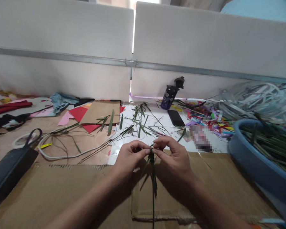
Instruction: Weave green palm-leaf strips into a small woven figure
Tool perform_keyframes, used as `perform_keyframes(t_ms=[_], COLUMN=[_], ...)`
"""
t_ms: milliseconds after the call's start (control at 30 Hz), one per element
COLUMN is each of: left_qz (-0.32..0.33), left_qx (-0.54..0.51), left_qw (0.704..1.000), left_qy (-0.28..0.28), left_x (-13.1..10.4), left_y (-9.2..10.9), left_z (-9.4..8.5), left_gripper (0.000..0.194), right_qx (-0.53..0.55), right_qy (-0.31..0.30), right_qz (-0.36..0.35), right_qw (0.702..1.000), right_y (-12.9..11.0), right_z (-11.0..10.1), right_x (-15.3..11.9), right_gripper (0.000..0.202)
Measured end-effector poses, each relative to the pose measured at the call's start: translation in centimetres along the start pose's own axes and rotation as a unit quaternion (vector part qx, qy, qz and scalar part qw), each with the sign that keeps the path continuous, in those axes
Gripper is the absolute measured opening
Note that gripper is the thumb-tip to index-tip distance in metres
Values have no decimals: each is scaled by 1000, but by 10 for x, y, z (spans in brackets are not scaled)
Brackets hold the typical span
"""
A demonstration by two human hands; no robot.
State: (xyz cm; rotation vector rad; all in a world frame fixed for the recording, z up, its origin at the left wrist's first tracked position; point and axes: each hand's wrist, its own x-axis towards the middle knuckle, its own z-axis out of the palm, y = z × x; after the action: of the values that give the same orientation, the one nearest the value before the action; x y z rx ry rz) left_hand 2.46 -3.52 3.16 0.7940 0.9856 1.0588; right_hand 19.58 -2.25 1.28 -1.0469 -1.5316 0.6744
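My left hand and my right hand meet in the middle of the view, above the cardboard. Between their fingertips is a small bundle of green leaf strips, seemingly knotted or woven at the top. Its narrow ends hang down, one long strip reaching the bottom edge of the view. Thumb and fingers of each hand pinch the bundle's top from opposite sides, and they partly hide it. Beyond the hands, cut leaf pieces lie scattered on a white surface.
Cardboard sheets cover the near side. At right stands a blue basin of long green leaves. A dark bottle, a phone and colourful scraps lie beyond. A black pouch and white cable are left.
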Motion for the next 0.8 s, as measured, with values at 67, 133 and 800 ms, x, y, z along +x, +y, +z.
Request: perform_keyframes(t_ms=[67, 133, 800], left_qz=[-27, -45, -66], left_qx=[-13, -22, -27], left_qw=[1000, 999, 997], left_qy=[-6, -14, -39], left_x=[1, 2, 7], left_y=[3, 5, 3], left_z=[0, -1, -5], left_gripper=[24, 26, 30], right_qx=[-1, -13, 16], right_qy=[7, 8, -29], right_qz=[9, 1, 50], right_qw=[1000, 1000, 998], right_y=[-2, -4, -11], right_z=[0, 0, -1], right_x=[0, 1, 6], right_gripper=[13, 13, 11])
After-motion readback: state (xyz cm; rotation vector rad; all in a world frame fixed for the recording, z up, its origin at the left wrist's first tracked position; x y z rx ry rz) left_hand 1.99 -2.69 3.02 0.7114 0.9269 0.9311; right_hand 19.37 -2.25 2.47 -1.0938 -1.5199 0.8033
